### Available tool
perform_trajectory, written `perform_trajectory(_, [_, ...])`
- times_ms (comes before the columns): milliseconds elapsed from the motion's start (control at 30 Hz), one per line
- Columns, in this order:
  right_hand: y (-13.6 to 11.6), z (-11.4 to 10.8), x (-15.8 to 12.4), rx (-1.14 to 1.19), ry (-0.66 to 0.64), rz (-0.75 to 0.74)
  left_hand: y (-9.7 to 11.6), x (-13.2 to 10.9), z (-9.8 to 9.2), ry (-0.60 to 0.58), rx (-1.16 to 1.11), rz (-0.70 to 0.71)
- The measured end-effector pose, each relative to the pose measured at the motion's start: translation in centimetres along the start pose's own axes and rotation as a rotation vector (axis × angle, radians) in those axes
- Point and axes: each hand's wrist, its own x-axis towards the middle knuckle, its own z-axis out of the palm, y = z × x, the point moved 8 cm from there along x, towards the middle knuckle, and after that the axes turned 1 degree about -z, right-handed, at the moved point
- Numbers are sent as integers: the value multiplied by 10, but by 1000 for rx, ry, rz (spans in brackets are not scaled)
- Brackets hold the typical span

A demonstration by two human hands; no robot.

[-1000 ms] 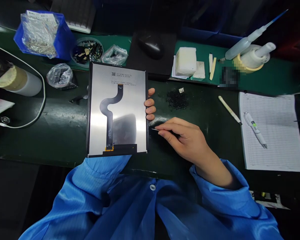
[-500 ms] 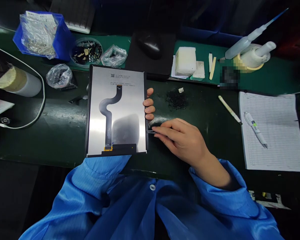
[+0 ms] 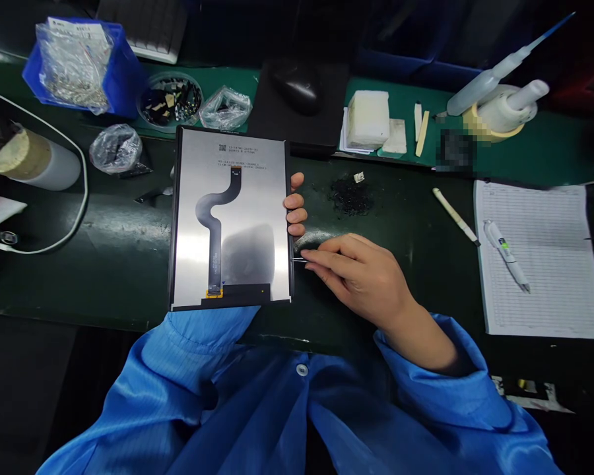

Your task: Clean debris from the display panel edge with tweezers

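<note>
Left hand [image 3: 296,216] had the LCD panel [image 3: 247,208] gripped from behind over the worktop [image 3: 400,211], long axis pointing away from the wearer. Right hand [image 3: 359,280] pinched skinny tweezers [image 3: 301,260] at its right long edge, couldn't tell if the tips touched.

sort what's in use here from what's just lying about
In use, it seems:
panel, held in the left hand
cable, on the panel
tweezers, pinched in the right hand at the panel's edge

Lying about, likely:
mouse
white block
blue bin
pen, on the paper
</note>
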Motion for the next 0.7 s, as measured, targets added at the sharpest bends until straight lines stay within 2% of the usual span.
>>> perform_trajectory(133, [1, 1, 0, 4, -8, 14, -6, 1, 2, -176, -34, -66])
perform_trajectory(267, [0, 1, 1, -6, -2, 6, -7, 0, 5, -290, -96, -75])
perform_trajectory(333, [-1, 1, 2, -18, 6, -11, -7, 0, 6, -283, -97, -71])
perform_trajectory(633, [0, 2, 0, 30, 6, 11, -6, 6, -2, -113, -18, -41])
perform_trajectory(700, [-1, 1, 1, 42, 8, 5, -6, 6, -4, -110, -15, -42])
